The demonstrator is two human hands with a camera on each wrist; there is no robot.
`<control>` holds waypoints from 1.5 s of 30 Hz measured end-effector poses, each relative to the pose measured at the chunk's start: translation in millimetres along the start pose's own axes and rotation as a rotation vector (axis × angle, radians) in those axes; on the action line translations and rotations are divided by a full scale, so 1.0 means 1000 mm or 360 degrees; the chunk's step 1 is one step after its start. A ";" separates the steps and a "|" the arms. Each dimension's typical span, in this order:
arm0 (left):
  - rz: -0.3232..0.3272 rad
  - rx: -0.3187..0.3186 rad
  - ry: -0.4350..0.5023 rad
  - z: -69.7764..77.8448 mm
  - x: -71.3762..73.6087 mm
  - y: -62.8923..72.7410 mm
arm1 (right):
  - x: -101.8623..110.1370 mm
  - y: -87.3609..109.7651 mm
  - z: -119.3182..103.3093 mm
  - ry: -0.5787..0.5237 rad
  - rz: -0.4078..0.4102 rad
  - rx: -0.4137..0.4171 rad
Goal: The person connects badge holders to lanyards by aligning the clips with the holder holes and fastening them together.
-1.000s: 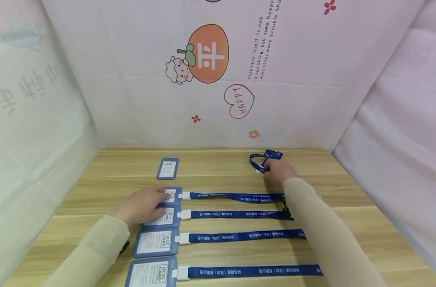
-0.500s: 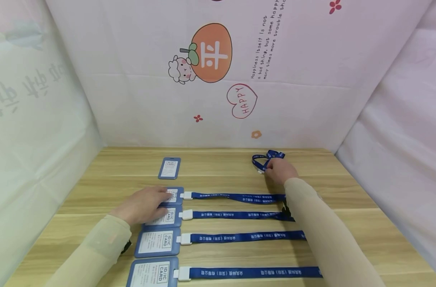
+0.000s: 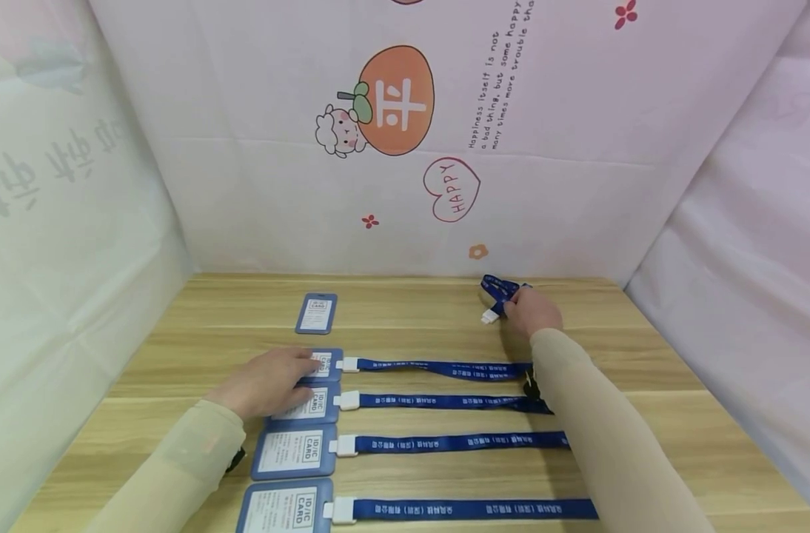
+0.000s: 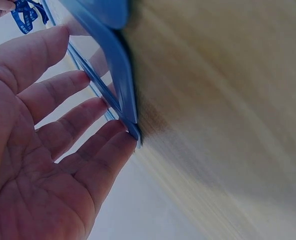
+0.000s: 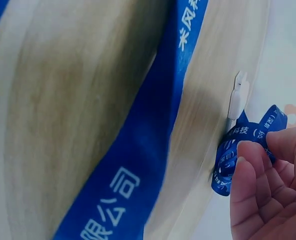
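Note:
My right hand pinches a bunched blue lanyard at the back right of the table. The lanyard's white clip points toward the front left. In the right wrist view, thumb and forefinger grip the printed strap, whose coils hang beside the fingers. My left hand rests with relaxed fingers on the two farthest badge holders of a column, the farthest holder and the one before it. The left wrist view shows fingertips at the holders' blue edges, with the palm lifted.
Nearer holders continue the column, each clipped to a blue lanyard stretched rightward. My right forearm covers the strap ends. A loose badge holder without a strap lies at the back left. White printed cloth walls in the wooden table.
My right hand has shifted slightly right and turned the bunched lanyard, so its loop has folded and the white clip shows more fully. The left hand stays on the holders.

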State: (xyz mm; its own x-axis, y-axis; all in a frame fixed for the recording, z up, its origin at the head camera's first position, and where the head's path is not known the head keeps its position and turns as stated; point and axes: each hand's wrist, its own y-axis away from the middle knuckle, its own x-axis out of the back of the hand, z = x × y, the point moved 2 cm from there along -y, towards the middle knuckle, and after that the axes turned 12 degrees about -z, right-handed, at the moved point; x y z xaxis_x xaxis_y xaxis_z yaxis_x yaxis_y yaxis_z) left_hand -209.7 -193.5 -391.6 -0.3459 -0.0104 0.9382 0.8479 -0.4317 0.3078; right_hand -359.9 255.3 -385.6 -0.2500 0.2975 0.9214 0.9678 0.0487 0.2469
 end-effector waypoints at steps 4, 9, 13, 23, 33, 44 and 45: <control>-0.0004 -0.0008 0.0003 0.001 0.000 -0.001 | 0.001 -0.002 0.002 0.0042 -0.0003 -0.0038; -0.0012 0.0016 0.0010 0.002 -0.001 -0.001 | 0.000 -0.002 0.001 0.0149 -0.0043 -0.0080; -0.0005 0.0029 0.0007 0.001 -0.002 -0.001 | -0.001 -0.001 0.000 0.0215 -0.0072 -0.0094; -0.0006 0.0050 -0.0009 0.002 -0.001 0.000 | -0.006 -0.008 -0.012 0.0354 -0.0115 0.0065; 0.0009 0.0038 -0.0022 0.002 -0.001 0.000 | -0.014 -0.008 -0.025 0.0464 -0.0320 0.0182; 0.0004 0.0026 -0.0009 0.001 -0.002 -0.001 | -0.008 -0.006 -0.016 0.0577 -0.0421 0.0211; 0.0003 0.0028 -0.0005 0.001 -0.002 -0.001 | -0.008 -0.008 -0.013 0.0557 -0.0432 0.0201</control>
State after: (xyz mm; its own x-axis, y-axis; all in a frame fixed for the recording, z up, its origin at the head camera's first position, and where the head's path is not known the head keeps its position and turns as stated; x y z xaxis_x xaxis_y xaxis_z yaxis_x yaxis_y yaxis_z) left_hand -209.5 -192.5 -393.4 -0.3430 -0.0084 0.9393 0.8554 -0.4159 0.3087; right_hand -366.3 239.7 -390.9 -0.4687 -0.0810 0.8797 0.8563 0.2028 0.4749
